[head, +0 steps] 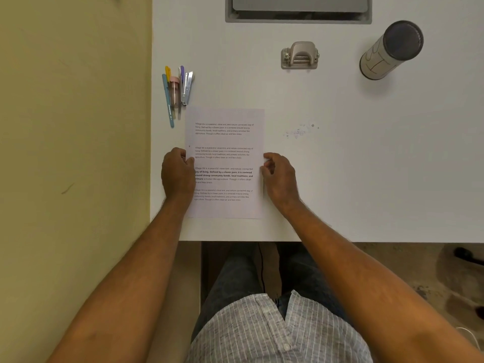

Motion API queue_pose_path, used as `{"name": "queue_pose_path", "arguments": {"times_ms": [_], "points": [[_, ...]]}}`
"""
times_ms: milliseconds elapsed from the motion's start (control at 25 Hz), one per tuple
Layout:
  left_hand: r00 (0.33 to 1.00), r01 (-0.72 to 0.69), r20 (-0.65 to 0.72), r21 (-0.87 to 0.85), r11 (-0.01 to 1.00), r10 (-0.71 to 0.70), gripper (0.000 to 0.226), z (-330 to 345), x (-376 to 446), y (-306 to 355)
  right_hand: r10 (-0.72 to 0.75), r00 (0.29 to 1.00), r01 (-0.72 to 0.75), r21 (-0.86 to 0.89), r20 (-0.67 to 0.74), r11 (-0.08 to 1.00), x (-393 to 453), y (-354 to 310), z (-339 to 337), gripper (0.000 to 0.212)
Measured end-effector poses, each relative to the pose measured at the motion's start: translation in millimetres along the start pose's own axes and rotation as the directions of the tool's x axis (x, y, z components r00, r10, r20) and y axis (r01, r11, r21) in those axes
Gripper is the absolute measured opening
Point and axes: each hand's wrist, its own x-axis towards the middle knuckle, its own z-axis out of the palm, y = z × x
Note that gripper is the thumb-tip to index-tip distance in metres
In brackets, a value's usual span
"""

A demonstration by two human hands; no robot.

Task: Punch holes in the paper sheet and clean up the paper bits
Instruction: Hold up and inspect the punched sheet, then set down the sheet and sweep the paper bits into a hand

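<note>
A printed paper sheet lies flat on the white table, near its front left corner. My left hand pinches the sheet's left edge at mid-height. My right hand pinches the right edge at the same height. A small hole shows by the left margin, just above my left thumb. A metal hole punch stands farther back, apart from both hands. A scatter of small paper bits lies on the table to the right of the sheet.
Several pens, a pink tube and a small stapler lie in a bunch behind the sheet's left corner. A cylindrical container stands at the back right. A grey recessed tray sits at the table's far edge. A yellow wall borders the table's left.
</note>
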Motion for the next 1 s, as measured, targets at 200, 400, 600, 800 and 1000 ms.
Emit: {"name": "queue_pose_path", "arguments": {"times_ms": [200,400,600,800,1000], "points": [[1.0,-0.017,-0.02,0.004,1.0,0.017,0.022,2,-5,0,-0.012,0.999,0.013,-0.021,0.034,1.0,-2,2,-1,0.04],[1.0,-0.002,-0.014,0.009,1.0,0.002,0.035,2,-9,3,-0.02,0.996,0.018,0.027,0.087,0.999,-2,3,-13,0.04],[0.993,-0.086,-0.078,0.044,0.995,0.089,0.037,8,-43,23,-0.122,0.99,0.121,0.016,0.067,0.993,-5,25,-54,0.029],[0.908,-0.419,0.018,0.014,0.908,0.419,0.038,71,-133,69,-0.263,0.963,0.252,-0.163,-0.054,0.954,5,78,-117,0.032],[0.886,-0.464,0.112,0.167,0.87,0.451,0.052,155,-182,124,-0.297,0.955,0.285,-0.373,0.027,0.883,47,127,-175,0.058]]}}
